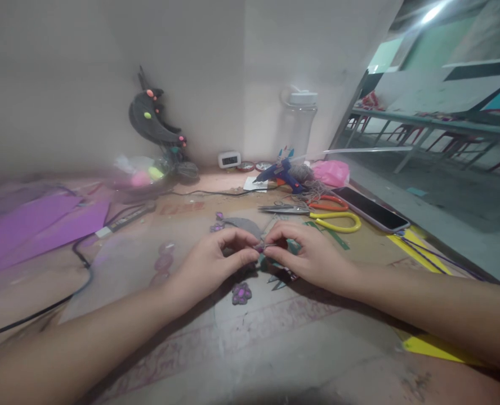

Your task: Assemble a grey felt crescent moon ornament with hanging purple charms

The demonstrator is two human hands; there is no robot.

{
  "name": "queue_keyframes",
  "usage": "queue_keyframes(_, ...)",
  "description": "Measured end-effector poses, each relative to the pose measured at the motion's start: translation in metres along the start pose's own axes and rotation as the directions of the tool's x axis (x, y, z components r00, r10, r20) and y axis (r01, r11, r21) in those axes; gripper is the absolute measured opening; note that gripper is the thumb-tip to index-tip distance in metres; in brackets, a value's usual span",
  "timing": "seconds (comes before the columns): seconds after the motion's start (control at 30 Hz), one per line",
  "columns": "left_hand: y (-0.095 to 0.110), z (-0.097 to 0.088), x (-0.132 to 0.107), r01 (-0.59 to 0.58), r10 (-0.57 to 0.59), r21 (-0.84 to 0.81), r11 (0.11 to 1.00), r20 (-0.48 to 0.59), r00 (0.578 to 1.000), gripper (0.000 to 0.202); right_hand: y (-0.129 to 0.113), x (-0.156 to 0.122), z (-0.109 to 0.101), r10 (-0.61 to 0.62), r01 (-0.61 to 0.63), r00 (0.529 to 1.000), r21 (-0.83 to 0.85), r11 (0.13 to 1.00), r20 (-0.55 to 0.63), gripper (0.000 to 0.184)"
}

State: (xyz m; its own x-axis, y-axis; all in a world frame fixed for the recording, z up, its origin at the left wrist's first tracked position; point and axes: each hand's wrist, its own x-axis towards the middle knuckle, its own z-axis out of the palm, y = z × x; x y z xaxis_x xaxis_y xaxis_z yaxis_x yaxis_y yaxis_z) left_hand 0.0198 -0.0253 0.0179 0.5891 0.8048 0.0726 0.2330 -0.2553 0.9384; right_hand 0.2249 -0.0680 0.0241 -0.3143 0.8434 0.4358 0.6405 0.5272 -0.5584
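Note:
In the head view my left hand (228,251) and my right hand (298,251) meet over the mat. Thumb and fingertips of both pinch a small grey and purple piece (260,246), mostly covered by the fingers. A flower of grey yarn with purple centres (242,293) lies just below my left hand. Behind the hands rests a flat grey curved shape (244,225), with small purple pieces (218,222) at its left end. Dark green leaf-like bits and metal points (278,279) show partly beneath my right hand.
Yellow-handled scissors (334,220) and orange-handled scissors (329,203) lie beyond my right hand, beside a phone (372,210). Behind them stand a blue glue gun (281,173) and a clear bottle (299,126). Purple sheets (43,225) and a black cord (83,284) occupy the left.

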Motion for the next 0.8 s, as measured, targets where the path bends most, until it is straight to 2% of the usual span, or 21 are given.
queue_keyframes(0.6,0.0031,0.0024,-0.0011,-0.035,0.037,0.115,0.993,-0.02,0.999,0.013,0.0019,-0.0008,0.0052,-0.076,0.076,0.997,-0.055,0.996,-0.004,0.003)
queue_keyframes(0.7,0.0029,0.0015,-0.0011,-0.048,0.051,0.125,0.991,-0.022,0.998,0.012,0.0007,-0.0016,0.0045,-0.07,0.071,0.997,-0.042,0.997,0.01,0.007)
queue_keyframes(0.8,0.0026,0.0008,-0.0017,-0.047,0.049,0.119,0.992,-0.017,0.999,0.012,-0.0013,-0.0031,0.0018,-0.065,0.065,0.997,-0.001,0.998,-0.032,0.008)
